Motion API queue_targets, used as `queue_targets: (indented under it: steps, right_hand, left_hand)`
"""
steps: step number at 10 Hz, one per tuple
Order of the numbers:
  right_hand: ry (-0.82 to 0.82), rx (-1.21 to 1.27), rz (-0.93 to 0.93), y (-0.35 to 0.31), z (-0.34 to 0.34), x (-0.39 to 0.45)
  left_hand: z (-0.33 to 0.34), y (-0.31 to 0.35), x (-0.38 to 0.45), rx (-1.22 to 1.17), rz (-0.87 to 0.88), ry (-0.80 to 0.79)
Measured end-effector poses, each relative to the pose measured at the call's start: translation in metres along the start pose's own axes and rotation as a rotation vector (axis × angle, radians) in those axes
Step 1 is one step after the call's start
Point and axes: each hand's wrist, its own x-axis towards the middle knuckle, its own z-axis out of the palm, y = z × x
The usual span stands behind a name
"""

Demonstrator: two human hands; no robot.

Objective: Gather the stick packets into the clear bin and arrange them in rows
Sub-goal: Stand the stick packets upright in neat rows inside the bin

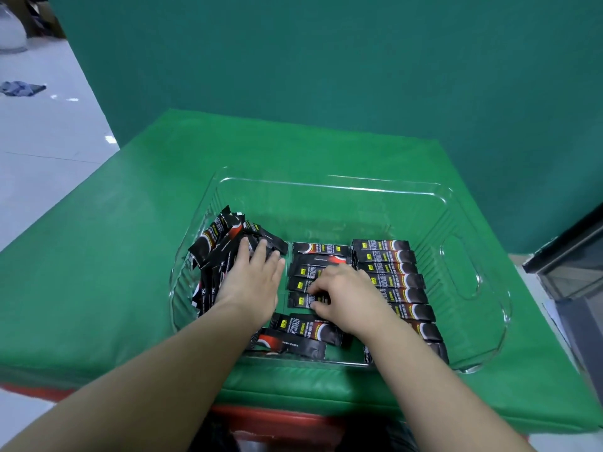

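Observation:
A clear bin [332, 182] sits on the green table. Inside it, black stick packets lie in a neat right-hand row [394, 278] and a shorter middle row [318, 252]. A loose heap of packets [218, 243] leans against the bin's left wall. Two packets [303, 334] lie askew near the front wall. My left hand [253, 278] rests flat on the heap with straight fingers. My right hand [346, 295] lies over the middle row, fingers curled, pinching a packet [301, 300] in that row.
The green padded table [130, 256] ends at its front edge near my arms, above a red base [277, 422]. A green backdrop stands behind. A dark cabinet [574, 256] stands at the right. Grey floor with a cloth lies to the left.

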Motion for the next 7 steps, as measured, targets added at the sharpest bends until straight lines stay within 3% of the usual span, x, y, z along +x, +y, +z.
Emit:
queue_targets:
  steps: [3, 7]
  right_hand:
    - [0.134, -0.038, 0.123, 0.005, -0.011, -0.005]
    - [0.002, -0.236, 0.039, 0.009, -0.013, 0.004]
  left_hand:
    - [-0.002, 0.000, -0.003, 0.011, 0.003, 0.002]
    - [0.000, 0.001, -0.002, 0.050, 0.013, 0.045]
